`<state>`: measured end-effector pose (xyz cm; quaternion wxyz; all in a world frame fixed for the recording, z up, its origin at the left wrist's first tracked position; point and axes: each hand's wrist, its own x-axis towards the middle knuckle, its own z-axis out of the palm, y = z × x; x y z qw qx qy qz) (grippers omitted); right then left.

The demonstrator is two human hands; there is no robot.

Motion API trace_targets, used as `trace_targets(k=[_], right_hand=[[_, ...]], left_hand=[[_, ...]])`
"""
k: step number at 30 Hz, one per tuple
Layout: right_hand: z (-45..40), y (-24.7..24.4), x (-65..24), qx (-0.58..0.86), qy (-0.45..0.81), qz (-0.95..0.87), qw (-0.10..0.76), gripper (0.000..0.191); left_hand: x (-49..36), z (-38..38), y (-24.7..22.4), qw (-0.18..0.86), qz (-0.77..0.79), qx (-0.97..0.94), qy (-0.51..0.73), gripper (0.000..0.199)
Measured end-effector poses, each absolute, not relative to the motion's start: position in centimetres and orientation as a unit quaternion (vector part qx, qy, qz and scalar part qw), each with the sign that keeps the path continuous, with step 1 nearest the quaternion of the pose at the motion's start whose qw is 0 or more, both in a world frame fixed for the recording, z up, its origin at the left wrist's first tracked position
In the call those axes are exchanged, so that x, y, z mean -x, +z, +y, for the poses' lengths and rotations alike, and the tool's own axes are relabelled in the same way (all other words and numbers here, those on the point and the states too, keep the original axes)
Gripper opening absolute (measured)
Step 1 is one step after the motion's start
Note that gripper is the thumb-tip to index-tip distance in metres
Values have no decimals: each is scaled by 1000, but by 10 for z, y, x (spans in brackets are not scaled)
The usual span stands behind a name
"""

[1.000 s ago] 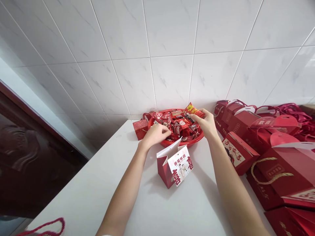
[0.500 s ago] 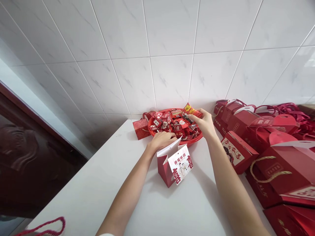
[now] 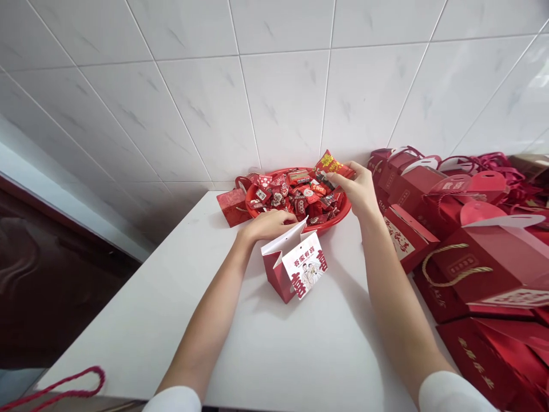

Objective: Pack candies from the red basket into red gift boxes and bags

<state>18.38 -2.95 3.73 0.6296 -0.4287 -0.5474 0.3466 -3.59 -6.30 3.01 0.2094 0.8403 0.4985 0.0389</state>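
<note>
My right hand [image 3: 359, 187] is closed on a red candy packet [image 3: 334, 164] with gold lettering, held up over the right side of a red plastic basket [image 3: 342, 216]. Wrapped red candies [image 3: 295, 197] fill the basket. My left hand [image 3: 270, 225] reaches to the basket's near left rim. Its fingers bend down towards the candies, and the fingertips are hidden, partly behind a gift box. That small red and white gift box [image 3: 306, 266] stands upright on the white table [image 3: 274, 355], its top open and a printed couple on its front flap.
Red gift boxes with rope handles [image 3: 484, 263] are piled along the right. Behind the basket rises a white tiled wall [image 3: 283, 103]. A red box [image 3: 234, 207] sits left of the basket. A dark red cord [image 3: 81, 384] loops at the table's lower left corner.
The view has tilted down and shifted slightly, so everything sits higher in the picture. My right hand still holds the candy packet above the basket. My left hand stays at the rim.
</note>
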Motion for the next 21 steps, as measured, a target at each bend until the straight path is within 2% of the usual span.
trace_targets(k=[5, 15, 18, 21], right_hand=[[-32, 40, -191, 437, 343, -535, 636, 27], [-33, 38, -190, 437, 336, -543, 633, 30], [-30, 37, -191, 442, 329, -548, 629, 30], [-29, 36, -191, 450, 327, -552, 621, 30]], left_hand=[[50, -56, 31, 282, 425, -854, 96, 33], [67, -48, 30, 348, 366, -847, 166, 36], [70, -46, 29, 372, 371, -830, 188, 38], [70, -45, 27, 350, 413, -807, 235, 35]])
